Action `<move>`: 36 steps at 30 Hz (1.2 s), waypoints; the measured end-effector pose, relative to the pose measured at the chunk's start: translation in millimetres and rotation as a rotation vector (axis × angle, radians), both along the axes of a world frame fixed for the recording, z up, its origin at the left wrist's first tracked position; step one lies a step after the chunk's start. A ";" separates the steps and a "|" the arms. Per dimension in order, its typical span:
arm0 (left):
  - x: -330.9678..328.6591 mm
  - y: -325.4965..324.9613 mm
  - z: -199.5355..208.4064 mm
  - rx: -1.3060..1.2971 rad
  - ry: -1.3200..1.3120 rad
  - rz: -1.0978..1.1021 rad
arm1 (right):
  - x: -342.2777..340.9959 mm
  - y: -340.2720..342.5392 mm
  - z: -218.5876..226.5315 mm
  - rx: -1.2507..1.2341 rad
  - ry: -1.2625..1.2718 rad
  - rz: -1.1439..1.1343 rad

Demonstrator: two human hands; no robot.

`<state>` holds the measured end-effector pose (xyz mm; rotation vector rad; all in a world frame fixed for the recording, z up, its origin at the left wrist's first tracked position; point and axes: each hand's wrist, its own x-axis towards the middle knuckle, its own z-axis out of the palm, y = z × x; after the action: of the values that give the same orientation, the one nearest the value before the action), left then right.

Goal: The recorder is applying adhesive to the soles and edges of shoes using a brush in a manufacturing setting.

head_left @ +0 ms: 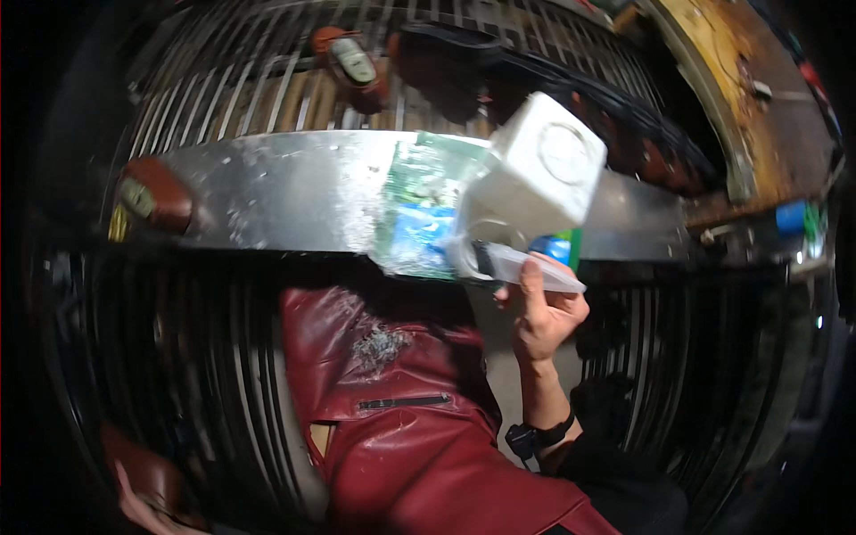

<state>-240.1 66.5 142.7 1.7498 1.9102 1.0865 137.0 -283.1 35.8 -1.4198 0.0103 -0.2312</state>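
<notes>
Between the thumb and fingers of my right hand (546, 314) is a brush with a flat white handle (544, 272). Its dark end points left, at the opening of a tilted white plastic jug (544, 152). A green and blue plastic bag (419, 209) lies under and beside the jug on the metal ledge. At the lower left edge, my left hand (135, 501) is partly in view, with its fingers against a brown leather shoe (153, 464). The dark rim of the picture hides much of that hand and shoe.
Another brown shoe (156, 196) sits at the left end of the metal ledge (276, 192). One more brown shoe (350, 64) rests on the slatted rack behind, near several dark shoes (446, 67). A wooden board (713, 80) stands far right. A red apron (401, 464) covers my lap.
</notes>
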 end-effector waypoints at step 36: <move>232.4 -39.7 -204.7 0.719 -0.018 -1.438 | 68.0 153.1 -39.9 0.098 0.289 0.564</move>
<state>-7.7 26.8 -62.0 2.5838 -0.1547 1.0784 205.1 -130.0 -4.0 -1.2932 -0.1380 0.4341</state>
